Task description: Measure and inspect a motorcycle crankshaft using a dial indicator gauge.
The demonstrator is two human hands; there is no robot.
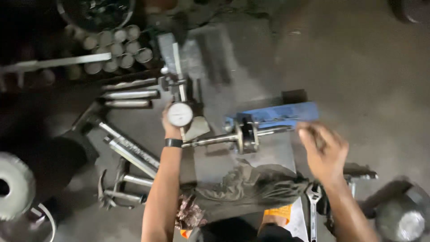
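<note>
Both forearms are bare, with no sleeves showing. A black band point(173, 143) circles the wrist below the left hand point(170, 127). The right hand point(323, 150) wears nothing. Dark olive trousers point(251, 188) cover the knees.

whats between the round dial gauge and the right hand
In the head view, a slim steel shaft carrying a dark round flange spans from the white-faced round dial gauge toward the right hand, over a blue block.
</note>
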